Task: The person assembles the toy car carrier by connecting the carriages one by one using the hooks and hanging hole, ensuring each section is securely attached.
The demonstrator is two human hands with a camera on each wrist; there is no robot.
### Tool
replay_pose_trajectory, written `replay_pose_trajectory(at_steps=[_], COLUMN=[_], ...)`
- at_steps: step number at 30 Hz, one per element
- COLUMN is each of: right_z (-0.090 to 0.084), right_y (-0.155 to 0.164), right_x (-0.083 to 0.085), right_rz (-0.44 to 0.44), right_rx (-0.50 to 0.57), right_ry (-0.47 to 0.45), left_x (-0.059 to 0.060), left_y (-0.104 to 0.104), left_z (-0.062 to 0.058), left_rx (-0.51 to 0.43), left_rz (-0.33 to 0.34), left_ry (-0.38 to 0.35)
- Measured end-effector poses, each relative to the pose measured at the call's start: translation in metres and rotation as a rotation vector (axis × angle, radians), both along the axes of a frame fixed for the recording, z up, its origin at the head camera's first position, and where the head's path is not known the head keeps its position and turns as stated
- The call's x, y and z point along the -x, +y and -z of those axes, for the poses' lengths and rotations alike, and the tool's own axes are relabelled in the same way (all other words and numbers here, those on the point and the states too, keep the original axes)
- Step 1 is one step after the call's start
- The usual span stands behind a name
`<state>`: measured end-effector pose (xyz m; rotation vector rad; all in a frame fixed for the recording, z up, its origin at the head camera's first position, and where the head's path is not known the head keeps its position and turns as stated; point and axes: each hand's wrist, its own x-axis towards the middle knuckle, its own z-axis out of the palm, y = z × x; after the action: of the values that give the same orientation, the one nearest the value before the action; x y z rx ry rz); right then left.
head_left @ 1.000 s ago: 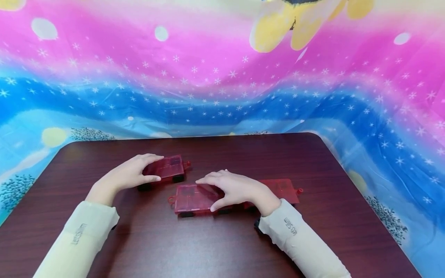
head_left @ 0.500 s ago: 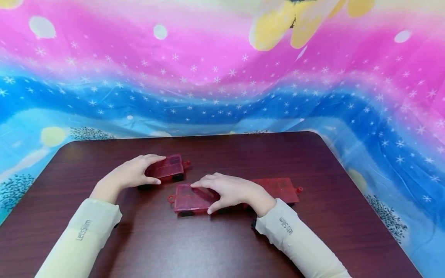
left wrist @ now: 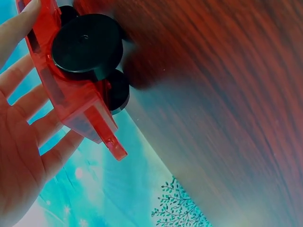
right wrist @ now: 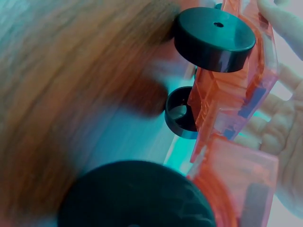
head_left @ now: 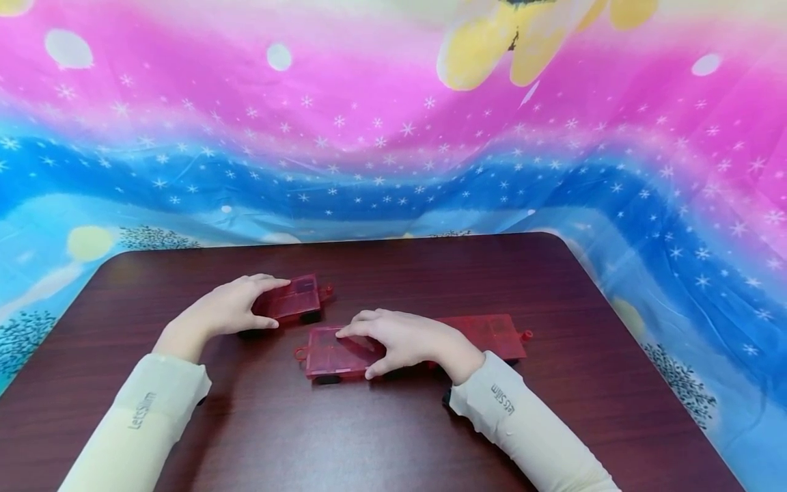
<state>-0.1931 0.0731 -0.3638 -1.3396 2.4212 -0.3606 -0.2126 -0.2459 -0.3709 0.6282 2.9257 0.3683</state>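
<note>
Thumb-and-finger grips, both moderately wide, are spanning two translucent red toy wagons. The left hand (head_left: 223, 309) is holding the left wagon (head_left: 298, 298) across its near and far edges; the right hand (head_left: 410, 338) is arching over the middle wagon (head_left: 337, 354), its thumb bearing on the near edge and a fingertip resting on the top. Beyond the right wrist, the right-hand wagon (head_left: 482, 335) is extending rightward. All three are standing wheels downward on the dark wood-grain table (head_left: 295, 437), the black wheels (left wrist: 87, 45) showing largest in the wrist views.

Judging by the arrangement, the work is looking partly done: the middle and right-hand wagons are lining up end to end (their joint is lying hidden beneath the right hand in the head view, leaving any linkage uncertain). Apparently remaining is the gap to the left wagon, which is standing separately, farther from the person.

The left wagon's long axis is running crosswise to the person, its right end slanting slightly away and its red peg coupler (head_left: 328, 292) pointing right. Nearly parallel, the middle wagon's axis is also running crosswise, with its red ring coupler (head_left: 300, 353) pointing left, nearer the person than the peg.
</note>
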Motion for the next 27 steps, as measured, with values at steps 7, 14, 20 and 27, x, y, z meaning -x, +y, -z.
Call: replay_pose_trajectory(at_steps=[7, 14, 20, 27], right_z=[0.000, 0.001, 0.000, 0.002], right_y=[0.002, 0.005, 0.006, 0.009], right_x=[-0.001, -0.001, -0.001, 0.000], right_rz=[0.008, 0.002, 0.004, 0.017], right_rx=[0.002, 0.017, 0.029, 0.043], right_ry=[0.008, 0.015, -0.004, -0.021], left_x=[-0.006, -0.017, -0.030, -0.044], left_y=[-0.005, -0.011, -0.018, -0.025], left_z=[-0.003, -0.006, -0.009, -0.019], left_rx=[0.011, -0.001, 0.003, 0.009], left_rz=[0.002, -0.002, -0.014, 0.008], left_ry=[0.021, 0.028, 0.030, 0.044])
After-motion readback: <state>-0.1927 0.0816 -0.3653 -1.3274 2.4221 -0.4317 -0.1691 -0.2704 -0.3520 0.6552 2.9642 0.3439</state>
